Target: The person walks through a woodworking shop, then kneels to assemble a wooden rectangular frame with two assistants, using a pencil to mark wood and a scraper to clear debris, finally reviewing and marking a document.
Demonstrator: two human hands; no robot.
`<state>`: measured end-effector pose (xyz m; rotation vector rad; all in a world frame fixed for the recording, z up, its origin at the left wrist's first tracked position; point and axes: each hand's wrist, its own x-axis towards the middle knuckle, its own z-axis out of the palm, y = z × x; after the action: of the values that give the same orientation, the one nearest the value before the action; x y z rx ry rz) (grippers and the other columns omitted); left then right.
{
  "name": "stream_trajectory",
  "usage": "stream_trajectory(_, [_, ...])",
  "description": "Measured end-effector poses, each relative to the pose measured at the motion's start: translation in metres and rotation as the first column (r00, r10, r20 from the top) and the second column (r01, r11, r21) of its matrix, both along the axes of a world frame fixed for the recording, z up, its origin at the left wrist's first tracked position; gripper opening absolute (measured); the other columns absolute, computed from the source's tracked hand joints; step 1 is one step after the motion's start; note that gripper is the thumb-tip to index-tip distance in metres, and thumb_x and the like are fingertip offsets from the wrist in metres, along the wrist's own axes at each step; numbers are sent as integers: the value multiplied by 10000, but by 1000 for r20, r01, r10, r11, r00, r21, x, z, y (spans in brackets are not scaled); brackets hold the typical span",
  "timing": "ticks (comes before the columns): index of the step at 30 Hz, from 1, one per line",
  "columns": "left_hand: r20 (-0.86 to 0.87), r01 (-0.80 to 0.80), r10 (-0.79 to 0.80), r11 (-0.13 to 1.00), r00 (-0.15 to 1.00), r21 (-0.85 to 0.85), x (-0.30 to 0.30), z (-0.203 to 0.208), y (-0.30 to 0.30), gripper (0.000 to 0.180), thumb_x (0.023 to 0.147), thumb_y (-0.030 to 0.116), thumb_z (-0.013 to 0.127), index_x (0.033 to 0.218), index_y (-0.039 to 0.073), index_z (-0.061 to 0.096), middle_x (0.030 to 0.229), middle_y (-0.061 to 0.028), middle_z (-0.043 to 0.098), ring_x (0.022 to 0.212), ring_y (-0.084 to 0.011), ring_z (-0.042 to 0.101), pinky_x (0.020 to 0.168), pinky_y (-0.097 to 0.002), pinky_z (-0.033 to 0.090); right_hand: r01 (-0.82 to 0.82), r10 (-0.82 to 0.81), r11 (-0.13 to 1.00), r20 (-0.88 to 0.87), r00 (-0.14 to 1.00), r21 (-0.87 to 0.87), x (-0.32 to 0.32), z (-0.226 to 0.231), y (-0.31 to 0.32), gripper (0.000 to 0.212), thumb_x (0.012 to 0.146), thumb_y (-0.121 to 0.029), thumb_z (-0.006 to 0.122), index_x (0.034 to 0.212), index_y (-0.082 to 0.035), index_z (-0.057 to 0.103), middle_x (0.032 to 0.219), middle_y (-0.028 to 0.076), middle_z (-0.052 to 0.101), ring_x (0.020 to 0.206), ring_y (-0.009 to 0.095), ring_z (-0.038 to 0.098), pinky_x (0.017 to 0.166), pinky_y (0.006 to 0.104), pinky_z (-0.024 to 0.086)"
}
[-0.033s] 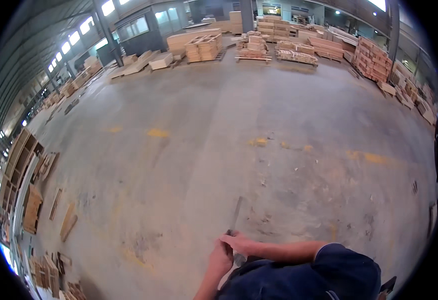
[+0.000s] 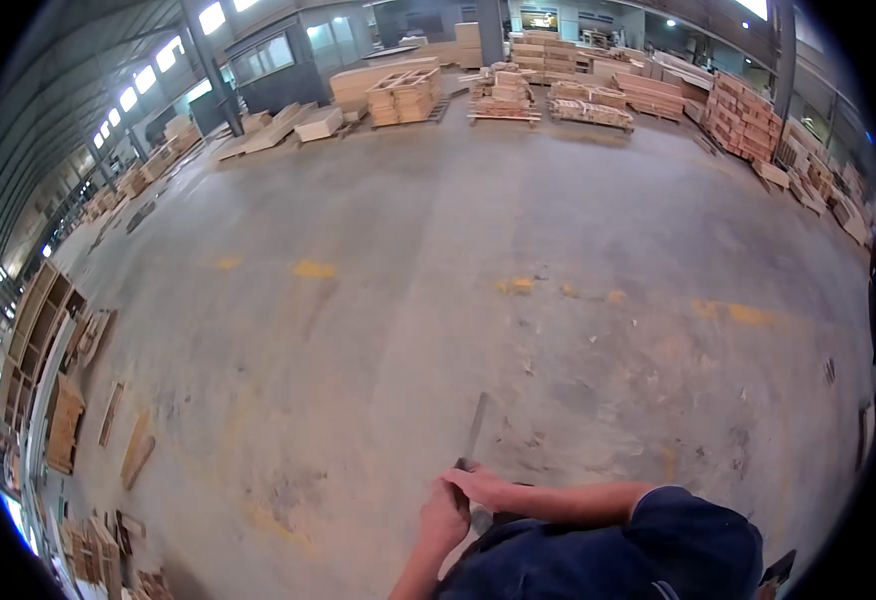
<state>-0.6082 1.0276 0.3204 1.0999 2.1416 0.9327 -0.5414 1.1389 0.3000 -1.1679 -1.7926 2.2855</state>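
Low in the middle of the head view, my two hands come together around a long, narrow, grey tool with a flat, blade-like strip (image 2: 477, 425); its exact kind is not clear. My left hand (image 2: 444, 515) comes up from the lower edge, its fingers closed at the tool's near end. Reaching across from the right, my right hand (image 2: 478, 485) is closed on the tool too, touching the left. The strip points away from me over the concrete floor (image 2: 378, 350). Between the hands and my dark shirt (image 2: 598, 550) shows a small grey rounded shape (image 2: 481, 520) that I cannot make out.
Two loose boards (image 2: 138, 450) lie on the floor at left, near a wooden shelf frame (image 2: 38, 315) and scrap wood (image 2: 88, 550). Stacked timber (image 2: 503, 95) and wooden crates (image 2: 404, 95) line the far side. A reddish plank stack (image 2: 743, 118) stands far right.
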Motion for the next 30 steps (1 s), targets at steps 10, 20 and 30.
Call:
stream_trajectory(10, [134, 117, -113, 993, 985, -19, -188, -1, 138, 559, 939, 208, 615, 1413, 5, 398, 1220, -293, 614, 1153, -429, 596, 966, -447, 465, 122, -138, 941, -29, 990, -316, -174, 35, 168, 318, 912, -252, 524, 973, -13, 724, 970, 89, 712, 916, 192, 641, 847, 317, 478])
stream_trajectory(20, [69, -130, 137, 987, 988, -99, -398, 23, 255, 321, 927, 248, 647, 1113, -12, 608, 971, -249, 675, 910, -414, 653, 785, -460, 509, 175, -332, 857, -261, 906, -484, -409, 21, 330, 300, 984, -252, 530, 898, 3, 662, 867, 127, 691, 843, 232, 667, 790, 366, 528])
stream_trajectory(30, [-72, 22, -27, 997, 997, -75, -639, -2, 349, 240, 934, 280, 636, 967, 42, 647, 866, -183, 682, 829, -392, 654, 734, -458, 509, 413, -541, 808, -252, 802, -420, -614, 4, 505, 203, 928, -168, 533, 774, -46, 582, 757, 112, 636, 705, 232, 634, 664, 354, 514])
